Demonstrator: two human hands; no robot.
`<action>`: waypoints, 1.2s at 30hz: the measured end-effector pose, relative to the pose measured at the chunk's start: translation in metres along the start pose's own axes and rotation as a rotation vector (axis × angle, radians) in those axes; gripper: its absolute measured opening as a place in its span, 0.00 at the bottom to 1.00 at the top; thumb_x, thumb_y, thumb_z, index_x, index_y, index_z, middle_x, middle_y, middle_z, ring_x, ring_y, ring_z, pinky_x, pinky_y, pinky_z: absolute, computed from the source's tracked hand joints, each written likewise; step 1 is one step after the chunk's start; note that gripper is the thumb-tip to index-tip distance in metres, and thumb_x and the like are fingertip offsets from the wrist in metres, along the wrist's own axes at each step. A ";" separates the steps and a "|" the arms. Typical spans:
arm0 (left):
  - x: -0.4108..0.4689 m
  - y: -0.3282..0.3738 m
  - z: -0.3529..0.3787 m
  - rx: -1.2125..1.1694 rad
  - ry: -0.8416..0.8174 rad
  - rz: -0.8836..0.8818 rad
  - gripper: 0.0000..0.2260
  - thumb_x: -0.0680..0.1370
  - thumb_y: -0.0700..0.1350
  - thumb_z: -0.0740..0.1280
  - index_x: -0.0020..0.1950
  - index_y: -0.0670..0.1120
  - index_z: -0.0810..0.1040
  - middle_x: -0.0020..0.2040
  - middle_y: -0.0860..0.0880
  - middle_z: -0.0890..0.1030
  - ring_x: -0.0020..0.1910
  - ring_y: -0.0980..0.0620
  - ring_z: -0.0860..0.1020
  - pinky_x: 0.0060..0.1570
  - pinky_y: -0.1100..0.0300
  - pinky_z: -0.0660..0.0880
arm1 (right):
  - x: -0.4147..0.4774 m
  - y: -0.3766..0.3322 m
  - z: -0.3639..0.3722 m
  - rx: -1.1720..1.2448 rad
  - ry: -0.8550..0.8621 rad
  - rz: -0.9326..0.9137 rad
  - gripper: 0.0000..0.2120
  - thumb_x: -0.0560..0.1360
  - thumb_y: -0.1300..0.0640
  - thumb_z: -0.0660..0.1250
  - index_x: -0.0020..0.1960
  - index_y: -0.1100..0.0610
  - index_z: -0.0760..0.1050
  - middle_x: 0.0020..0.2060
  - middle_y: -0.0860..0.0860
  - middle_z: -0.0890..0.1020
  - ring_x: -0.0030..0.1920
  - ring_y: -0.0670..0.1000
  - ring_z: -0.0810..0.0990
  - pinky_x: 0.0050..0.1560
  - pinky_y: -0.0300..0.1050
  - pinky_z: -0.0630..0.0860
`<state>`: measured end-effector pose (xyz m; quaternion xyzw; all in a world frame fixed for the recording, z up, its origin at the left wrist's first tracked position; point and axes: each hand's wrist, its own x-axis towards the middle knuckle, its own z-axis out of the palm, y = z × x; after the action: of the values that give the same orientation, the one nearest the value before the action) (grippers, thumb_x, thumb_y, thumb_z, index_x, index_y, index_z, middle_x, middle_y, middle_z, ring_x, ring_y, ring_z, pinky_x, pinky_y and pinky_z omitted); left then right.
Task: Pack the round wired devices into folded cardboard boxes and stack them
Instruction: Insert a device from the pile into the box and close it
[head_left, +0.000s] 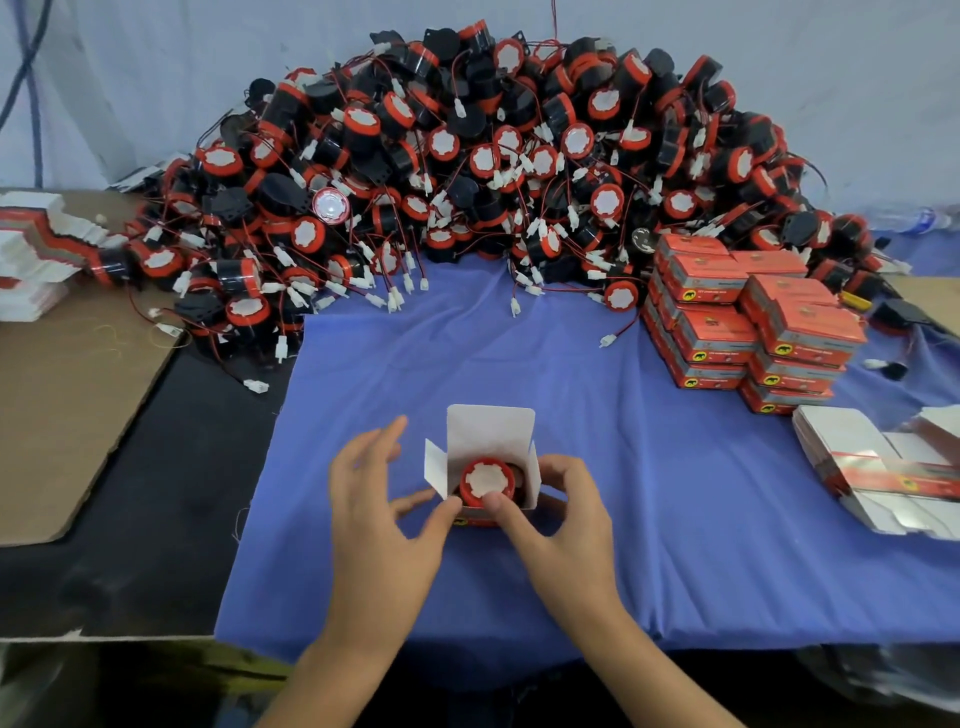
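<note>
**A round device is being pressed into an open box at the front of the bench**

The right hand is curling its fingers round the right side of a small cardboard box. Its thumb is pressing on the red-and-white face of a round wired device sitting inside, probably to seat it low enough for the flaps to close. The left hand is spread wide and holding nothing. Only its thumb tip is touching the box's near left corner, apparently bracing it against the push.

The box is standing on a blue cloth at the front middle of the bench. Its tall back flap is standing upright and its side flaps are angling outward, so it is not yet closed. The device's wire is not showing, and it cannot be told whether it is tucked underneath.

Farther out, a large heap of loose devices, black and red with thin wires and white plugs, is spreading across the back of the cloth, likely kept within arm's reach. To the right rear, packed orange boxes are stacked in neat tiers, clear of the working space. Flat box blanks are lying at the near right, banded together. More blanks are fanned out at the far left, beside a brown cardboard sheet.
</note>
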<state>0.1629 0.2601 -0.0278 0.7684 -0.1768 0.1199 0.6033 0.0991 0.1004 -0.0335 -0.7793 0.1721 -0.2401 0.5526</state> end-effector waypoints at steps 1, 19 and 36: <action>-0.001 0.000 0.002 -0.115 0.018 -0.079 0.33 0.72 0.38 0.80 0.72 0.56 0.72 0.65 0.57 0.74 0.65 0.57 0.77 0.51 0.67 0.80 | 0.001 0.000 0.000 -0.002 -0.010 -0.019 0.15 0.72 0.43 0.78 0.54 0.43 0.76 0.54 0.43 0.82 0.57 0.46 0.82 0.54 0.41 0.79; 0.010 -0.012 0.016 -0.300 -0.188 -0.292 0.34 0.75 0.34 0.75 0.72 0.64 0.71 0.63 0.62 0.78 0.53 0.55 0.80 0.51 0.62 0.80 | 0.009 0.016 0.005 0.041 -0.032 -0.002 0.27 0.77 0.51 0.66 0.73 0.34 0.67 0.55 0.40 0.79 0.55 0.45 0.82 0.49 0.33 0.78; 0.002 -0.024 0.007 -0.049 -0.315 -0.173 0.17 0.74 0.57 0.74 0.62 0.65 0.79 0.69 0.66 0.75 0.56 0.55 0.83 0.58 0.54 0.80 | 0.005 0.017 -0.001 0.011 -0.112 -0.102 0.21 0.75 0.59 0.64 0.65 0.41 0.75 0.65 0.36 0.76 0.65 0.43 0.77 0.56 0.34 0.75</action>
<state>0.1744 0.2584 -0.0497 0.7750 -0.2052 -0.0590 0.5949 0.1028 0.0913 -0.0488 -0.7961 0.0997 -0.2251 0.5528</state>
